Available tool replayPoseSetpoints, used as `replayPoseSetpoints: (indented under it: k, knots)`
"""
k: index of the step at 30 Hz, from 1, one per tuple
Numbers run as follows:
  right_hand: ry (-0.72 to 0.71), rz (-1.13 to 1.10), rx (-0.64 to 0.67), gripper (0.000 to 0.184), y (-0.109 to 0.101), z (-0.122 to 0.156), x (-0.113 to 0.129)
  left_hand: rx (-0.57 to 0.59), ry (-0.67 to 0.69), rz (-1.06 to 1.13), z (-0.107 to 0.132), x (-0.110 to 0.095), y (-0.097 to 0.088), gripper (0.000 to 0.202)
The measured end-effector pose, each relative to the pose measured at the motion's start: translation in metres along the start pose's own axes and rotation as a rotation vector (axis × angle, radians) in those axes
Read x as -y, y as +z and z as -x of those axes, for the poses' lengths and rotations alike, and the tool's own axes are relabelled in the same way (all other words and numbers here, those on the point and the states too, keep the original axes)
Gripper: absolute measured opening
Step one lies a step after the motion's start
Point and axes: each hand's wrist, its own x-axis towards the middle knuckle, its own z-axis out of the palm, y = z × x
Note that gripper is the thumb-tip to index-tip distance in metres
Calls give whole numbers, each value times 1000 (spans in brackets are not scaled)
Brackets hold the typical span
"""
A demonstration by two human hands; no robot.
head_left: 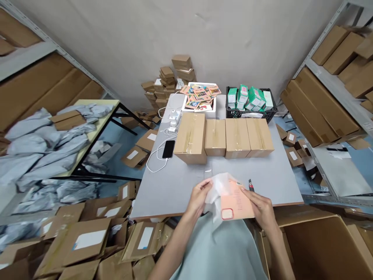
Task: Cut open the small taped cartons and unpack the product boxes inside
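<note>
Over the table's front edge, my right hand [261, 204] grips a peach-coloured printed packet [239, 205] by its right side; a red-outlined square and small lines of text show on it. My left hand [199, 194] pinches a thin, translucent white plastic bag [217, 188], which lies against the packet's left part and covers some of it. I cannot tell whether the packet is partly inside the bag. A box cutter [251, 186] with a red and black handle lies on the table just beyond my right hand.
On the grey table [151, 194], several taped cardboard boxes [215, 136] stand in a row. Behind them are a white bin [216, 111] of similar packets and a black crate [246, 113] of green-white boxes. A phone [168, 149] lies left. A large open carton [320, 241] stands right.
</note>
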Motion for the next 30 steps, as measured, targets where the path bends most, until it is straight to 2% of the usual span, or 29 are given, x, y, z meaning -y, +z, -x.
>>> replayPoseSetpoints:
  k: [4, 9, 11, 13, 15, 17, 19, 20, 22, 24, 27, 30]
  knots:
    - [86, -167, -133, 36, -24, 13, -11, -220, 190, -24, -11, -7, -15, 60]
    - [251, -92, -391, 28, -52, 34, -36, -373, 331, -230, -15, 0, -31, 34]
    - [312, -77, -421, 30, -59, 41, -45, -355, 426, -341, -11, 11, -29, 21]
    - [352, -108, -423, 29, -63, 46, -52, -285, 549, -515, -4, 24, -21, 13]
    - [373, -149, -412, 29, -65, 50, -58, -169, 675, -746, 4, 39, -13, 25]
    - [394, -174, -395, 30, -65, 53, -65, -3, 738, -1004, 8, 56, -5, 36]
    - [417, -187, -373, 33, -66, 56, -73, 167, 636, -1283, 5, 73, 2, 43]
    - [435, -191, -359, 33, -66, 57, -77, 228, 524, -1413, 1, 80, 5, 46]
    - [468, -204, -328, 35, -66, 56, -82, 274, 290, -1586, -15, 95, 11, 49]
    - [483, -236, -293, 37, -65, 51, -83, 268, 158, -1625, -37, 107, 18, 47]
    - [497, -311, -248, 36, -63, 38, -73, 256, 96, -1575, -70, 120, 28, 38]
    - [536, -310, -202, 38, -59, 25, -56, 245, 43, -1511, -88, 122, 35, 33]
